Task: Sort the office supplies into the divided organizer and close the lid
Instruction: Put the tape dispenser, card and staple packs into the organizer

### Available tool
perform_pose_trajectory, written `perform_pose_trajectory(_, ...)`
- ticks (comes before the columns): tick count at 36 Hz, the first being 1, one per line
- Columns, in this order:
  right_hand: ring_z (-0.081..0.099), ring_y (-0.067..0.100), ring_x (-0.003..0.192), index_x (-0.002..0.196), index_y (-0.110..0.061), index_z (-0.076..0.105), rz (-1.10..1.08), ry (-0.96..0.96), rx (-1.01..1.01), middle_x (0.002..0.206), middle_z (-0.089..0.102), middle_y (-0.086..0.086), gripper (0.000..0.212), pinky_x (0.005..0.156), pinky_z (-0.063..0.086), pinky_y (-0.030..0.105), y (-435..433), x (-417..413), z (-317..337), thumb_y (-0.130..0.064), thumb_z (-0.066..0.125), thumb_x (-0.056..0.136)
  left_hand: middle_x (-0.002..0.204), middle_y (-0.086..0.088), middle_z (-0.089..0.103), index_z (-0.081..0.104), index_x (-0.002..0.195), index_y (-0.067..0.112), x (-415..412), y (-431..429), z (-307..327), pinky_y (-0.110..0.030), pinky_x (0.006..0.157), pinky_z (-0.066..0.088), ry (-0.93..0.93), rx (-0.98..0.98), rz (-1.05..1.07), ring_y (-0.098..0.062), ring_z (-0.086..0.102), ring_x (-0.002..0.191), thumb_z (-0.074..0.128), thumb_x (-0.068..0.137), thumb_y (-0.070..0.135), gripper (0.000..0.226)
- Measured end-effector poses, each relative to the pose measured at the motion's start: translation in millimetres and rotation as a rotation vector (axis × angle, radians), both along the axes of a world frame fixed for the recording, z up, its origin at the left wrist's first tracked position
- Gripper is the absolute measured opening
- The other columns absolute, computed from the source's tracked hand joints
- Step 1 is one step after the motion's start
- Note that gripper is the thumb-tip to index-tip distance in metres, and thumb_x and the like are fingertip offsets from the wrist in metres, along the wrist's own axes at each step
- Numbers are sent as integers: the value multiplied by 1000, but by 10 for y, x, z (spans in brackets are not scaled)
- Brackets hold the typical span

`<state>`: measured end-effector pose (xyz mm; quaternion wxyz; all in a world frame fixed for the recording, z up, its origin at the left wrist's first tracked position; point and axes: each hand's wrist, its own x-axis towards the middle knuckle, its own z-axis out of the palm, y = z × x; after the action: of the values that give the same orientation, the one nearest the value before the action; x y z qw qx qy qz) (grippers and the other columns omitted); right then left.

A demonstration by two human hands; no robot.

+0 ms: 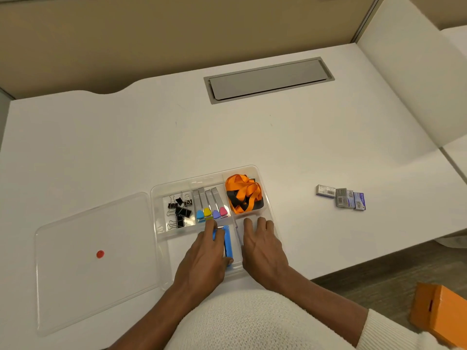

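White desk (278,137), beige partition behind. Clear plastic divided organizer (255,170) near front edge, flat clear lid (75,286) beside it at left, off so compartments stay reachable. Left hand (206,258) grasping blue stapler (228,242), lowering it into front compartment. Right hand (262,248) flat, fingers released, steadying organizer. Small staple boxes (341,197) toward right edge, unsorted.

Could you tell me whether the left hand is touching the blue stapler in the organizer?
Touching. The head view shows the left hand wrapped over the blue stapler, fingers on its side.
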<state>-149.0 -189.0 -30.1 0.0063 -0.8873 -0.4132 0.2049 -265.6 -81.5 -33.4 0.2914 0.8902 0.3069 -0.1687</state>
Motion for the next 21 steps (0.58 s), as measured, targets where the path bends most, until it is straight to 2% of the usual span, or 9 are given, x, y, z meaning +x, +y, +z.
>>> perform_pose_trajectory(3, 48, 28, 122, 144, -12, 39, -4, 60, 59, 141, 45, 19, 77, 91, 51, 31, 7, -23, -3, -13, 78, 78, 159, 0, 31, 31, 154, 19, -5, -7, -3, -20, 103, 42, 3, -14, 5, -16, 52, 128, 67, 93, 45, 75)
perform_pose_trajectory(6, 47, 28, 126, 149, -16, 32, -59, 108, 124, 148, 37, 16, 82, 99, 50, 34, 28, 35, 5, -13, 77, 81, 159, -1, 31, 32, 153, 18, -10, -3, 10, -18, 103, 41, 1, -31, 2, -16, 53, 128, 68, 93, 45, 75)
perform_pose_trajectory(8, 50, 27, 123, 148, -15, 35, -64, 105, 151, 145, 40, 16, 82, 96, 52, 32, 14, 75, -27, -13, 80, 79, 160, -2, 30, 32, 153, 17, -11, -2, 10, -18, 103, 41, -8, -20, -14, -16, 53, 128, 68, 93, 45, 75)
perform_pose_trajectory(11, 58, 31, 115, 141, -10, 47, 8, 49, 121, 133, 54, 19, 83, 90, 56, 36, -34, 93, -108, -19, 88, 70, 159, -2, 32, 31, 154, 16, -20, -7, 13, -15, 101, 38, 5, -37, -19, -14, 52, 129, 67, 94, 45, 75)
perform_pose_trajectory(16, 68, 30, 93, 119, -9, 65, 78, -70, 47, 114, 67, 18, 77, 68, 61, 33, -60, 127, -48, -26, 99, 52, 159, -1, 32, 27, 155, 16, -15, -9, -48, -8, 89, 31, 21, -50, 30, -13, 49, 130, 68, 92, 47, 82)
perform_pose_trajectory(17, 69, 29, 90, 114, -10, 67, 72, -79, 61, 110, 68, 16, 76, 65, 61, 32, -67, 145, 2, -27, 100, 47, 159, -2, 32, 28, 155, 17, -9, -17, -32, -11, 90, 37, 41, -8, 9, -14, 49, 130, 68, 91, 49, 82)
perform_pose_trajectory(19, 69, 27, 90, 113, -11, 69, 58, -68, 133, 110, 69, 13, 68, 65, 61, 32, -93, 200, 117, -24, 99, 53, 155, -10, 40, 42, 149, 14, 19, -32, 12, -27, 88, 54, 43, 182, -80, -21, 54, 126, 73, 86, 51, 80)
perform_pose_trajectory(21, 67, 25, 94, 116, -12, 68, 17, -46, 229, 112, 69, 10, 55, 71, 61, 35, -143, 305, 249, -21, 92, 67, 126, -18, 65, 66, 123, 7, 87, -32, 118, -37, 62, 61, 54, 314, -191, -30, 68, 101, 89, 68, 50, 73)
